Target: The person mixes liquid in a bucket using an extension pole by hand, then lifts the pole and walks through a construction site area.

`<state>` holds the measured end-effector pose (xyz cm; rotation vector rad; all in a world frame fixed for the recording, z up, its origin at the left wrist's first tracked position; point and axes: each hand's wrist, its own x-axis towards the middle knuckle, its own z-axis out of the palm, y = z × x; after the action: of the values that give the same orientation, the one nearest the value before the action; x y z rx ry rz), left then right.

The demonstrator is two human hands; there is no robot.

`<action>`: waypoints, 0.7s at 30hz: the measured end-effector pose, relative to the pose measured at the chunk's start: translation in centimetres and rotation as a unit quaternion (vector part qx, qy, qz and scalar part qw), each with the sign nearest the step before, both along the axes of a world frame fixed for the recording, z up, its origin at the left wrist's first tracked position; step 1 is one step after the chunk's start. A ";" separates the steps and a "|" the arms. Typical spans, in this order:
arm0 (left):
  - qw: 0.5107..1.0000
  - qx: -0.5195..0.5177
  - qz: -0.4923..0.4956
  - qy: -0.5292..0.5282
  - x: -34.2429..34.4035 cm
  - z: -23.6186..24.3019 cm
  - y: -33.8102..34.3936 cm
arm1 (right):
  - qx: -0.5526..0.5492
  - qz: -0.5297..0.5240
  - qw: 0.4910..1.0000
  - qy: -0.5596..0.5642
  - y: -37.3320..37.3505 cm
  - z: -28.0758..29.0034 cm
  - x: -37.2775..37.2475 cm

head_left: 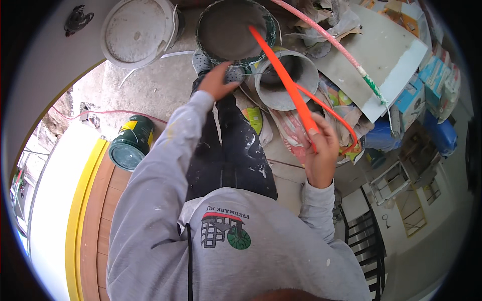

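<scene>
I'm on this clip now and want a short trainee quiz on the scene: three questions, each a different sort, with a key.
1. Open question: Which hand grips the long orange tool, and what does the other hold?
2. True or false: The dark green tub with the yellow label is to the left of the person's dark trousers.
3. Fill in the blank: The wide bucket at the top of the picture contains a ____-coloured material.

Key:
1. The right hand; the left hand has nothing visible in its grip.
2. True.
3. Grey.
</scene>
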<state>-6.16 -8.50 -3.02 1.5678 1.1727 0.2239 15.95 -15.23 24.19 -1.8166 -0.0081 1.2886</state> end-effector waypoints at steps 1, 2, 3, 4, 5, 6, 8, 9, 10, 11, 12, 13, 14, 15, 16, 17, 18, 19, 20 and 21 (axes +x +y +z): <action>0.997 -0.071 0.025 0.022 -3.0 -0.7 -0.9 | 0.037 -0.033 0.998 -0.040 -0.2 -0.5 0.4; 0.986 -0.134 0.083 0.052 -6.2 -1.6 -2.4 | 0.080 -0.038 0.992 -0.088 0.2 -1.0 1.0; 0.979 -0.130 0.102 0.123 -9.7 -3.0 -4.2 | 0.126 -0.042 0.982 -0.132 0.9 -1.6 1.6; 0.966 -0.142 0.168 0.134 -13.4 -4.6 -6.7 | 0.171 -0.047 0.969 -0.174 1.9 -2.3 2.1; 0.948 -0.185 0.191 0.178 -16.8 -5.3 -8.6 | 0.231 -0.069 0.953 -0.182 3.1 -3.5 2.6; 0.909 -0.249 0.225 0.246 -19.3 -5.6 -10.6 | 0.309 -0.049 0.937 -0.158 4.7 -4.2 3.3; 0.888 -0.215 0.154 0.376 -24.8 -6.8 -15.8 | 0.462 -0.007 0.882 -0.090 9.2 -5.2 4.3; 0.880 -0.244 0.154 0.378 -24.9 -6.3 -16.7 | 0.478 -0.009 0.873 -0.095 11.5 -5.9 4.1; 0.870 -0.273 0.153 0.381 -25.2 -5.5 -17.2 | 0.493 -0.012 0.864 -0.098 14.0 -6.7 3.8; 0.858 -0.302 0.154 0.386 -25.6 -5.0 -17.8 | 0.486 0.017 0.868 -0.103 16.5 -7.8 3.3; 0.868 -0.311 0.145 0.360 -25.6 -5.2 -18.7 | 0.476 0.047 0.872 -0.102 19.0 -8.7 2.4; 0.881 -0.319 0.129 0.326 -24.8 -6.2 -18.8 | 0.462 0.081 0.871 -0.145 21.3 -7.8 1.3; 0.890 -0.327 0.120 0.295 -24.0 -6.8 -19.4 | 0.449 0.118 0.868 -0.178 23.3 -7.5 -0.2; 0.882 -0.372 0.085 0.277 -21.4 -6.1 -17.6 | 0.439 0.108 0.873 -0.182 24.7 -7.7 -0.4; 0.871 -0.416 0.042 0.257 -18.0 -4.2 -14.1 | 0.426 0.094 0.879 -0.191 25.9 -7.9 0.0; 0.860 -0.420 -0.018 0.290 -15.7 -2.8 -12.2 | 0.414 0.083 0.887 -0.190 26.6 -7.9 0.2; 0.847 -0.418 -0.075 0.319 -13.6 -2.5 -10.6 | 0.404 0.075 0.898 -0.161 27.0 -7.8 0.5; 0.880 -0.333 -0.135 0.311 -12.1 -3.0 -9.9 | 0.393 0.066 0.908 -0.130 27.1 -7.8 1.0; 0.901 -0.243 -0.199 0.299 -10.6 -3.6 -9.4 | 0.378 0.056 0.918 -0.106 26.8 -7.7 1.3; 0.944 -0.211 -0.127 0.220 -8.5 -3.6 -8.0 | 0.378 0.064 0.915 -0.125 25.9 -7.3 0.9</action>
<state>-14.67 -16.49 -6.65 1.3947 1.2366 -0.5449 16.89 10.64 16.88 -1.2921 -0.6848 0.9334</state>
